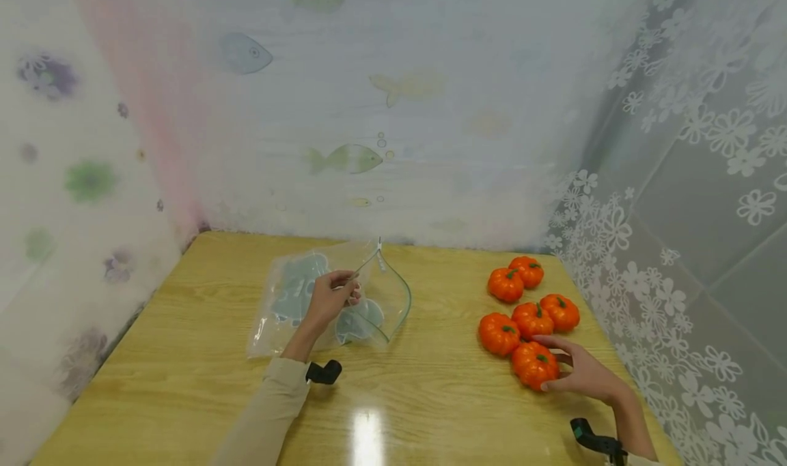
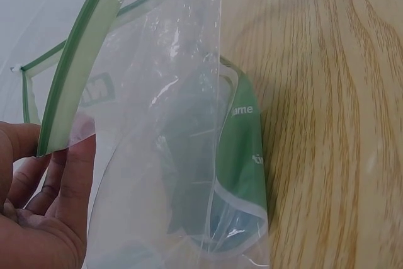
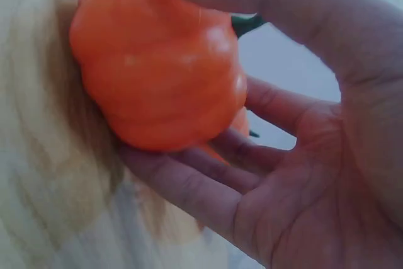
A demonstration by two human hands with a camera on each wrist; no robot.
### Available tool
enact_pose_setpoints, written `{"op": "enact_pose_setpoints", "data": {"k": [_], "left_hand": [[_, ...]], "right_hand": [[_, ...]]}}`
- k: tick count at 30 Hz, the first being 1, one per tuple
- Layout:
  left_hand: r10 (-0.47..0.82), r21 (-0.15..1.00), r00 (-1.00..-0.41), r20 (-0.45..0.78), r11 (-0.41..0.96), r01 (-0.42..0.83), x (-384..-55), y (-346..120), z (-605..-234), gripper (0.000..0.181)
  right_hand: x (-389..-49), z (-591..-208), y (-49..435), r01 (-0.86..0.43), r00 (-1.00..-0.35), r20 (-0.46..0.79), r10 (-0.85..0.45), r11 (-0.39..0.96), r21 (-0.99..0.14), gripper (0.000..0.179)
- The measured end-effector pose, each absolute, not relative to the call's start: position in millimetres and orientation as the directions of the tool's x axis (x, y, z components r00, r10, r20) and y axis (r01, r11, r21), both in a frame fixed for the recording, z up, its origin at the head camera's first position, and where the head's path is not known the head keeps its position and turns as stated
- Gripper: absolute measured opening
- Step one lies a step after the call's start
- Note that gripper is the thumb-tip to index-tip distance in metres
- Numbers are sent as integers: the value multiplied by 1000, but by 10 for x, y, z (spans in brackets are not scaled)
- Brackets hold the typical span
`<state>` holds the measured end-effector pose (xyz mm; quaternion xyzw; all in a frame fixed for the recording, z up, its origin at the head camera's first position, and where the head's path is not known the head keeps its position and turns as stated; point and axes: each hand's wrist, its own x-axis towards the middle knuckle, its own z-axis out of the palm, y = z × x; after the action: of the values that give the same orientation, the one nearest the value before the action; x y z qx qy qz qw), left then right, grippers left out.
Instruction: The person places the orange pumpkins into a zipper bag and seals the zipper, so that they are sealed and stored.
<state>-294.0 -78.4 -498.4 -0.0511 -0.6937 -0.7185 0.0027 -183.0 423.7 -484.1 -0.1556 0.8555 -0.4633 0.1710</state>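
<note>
A clear zip bag (image 1: 263,329) with green printed shapes lies on the table at centre left. Its green-edged mouth (image 1: 408,302) gapes toward the right. My left hand (image 1: 332,298) pinches the rim of this mouth between thumb and fingers; the left wrist view shows the green zip strip (image 2: 69,74) in that pinch. At the right, my right hand (image 1: 584,372) curls round the nearest small orange pumpkin (image 1: 533,366). In the right wrist view the thumb lies across the pumpkin (image 3: 157,74) and the fingers reach behind and beneath it. The pumpkin appears to rest on the table.
Several more orange pumpkins (image 1: 499,334) with green stems cluster on the right of the wooden table (image 1: 203,384), just beyond my right hand. Curtains with fish prints (image 1: 430,193) and white flowers (image 1: 652,281) hang along the table's back and right edges.
</note>
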Motion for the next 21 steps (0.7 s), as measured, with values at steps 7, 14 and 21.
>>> {"op": "enact_pose_setpoints", "data": {"k": [7,14,21], "left_hand": [[61,996,-995,79,-41,76,-2941,-772,-4965,31],[57,997,-996,70,-44,67,-2939,-771,-4944,29],[55,998,-997,56,-33,55,-2932,-776,-4955,30]], "right_hand": [[-1822,-4922,4253,-110,-909,-120,-399,507,-855,73],[-1823,-4959,4231,-115,-931,-99,-350,542,-832,70],[-1811,-4973,4225,-131,-924,-88,-373,523,-842,65]]}}
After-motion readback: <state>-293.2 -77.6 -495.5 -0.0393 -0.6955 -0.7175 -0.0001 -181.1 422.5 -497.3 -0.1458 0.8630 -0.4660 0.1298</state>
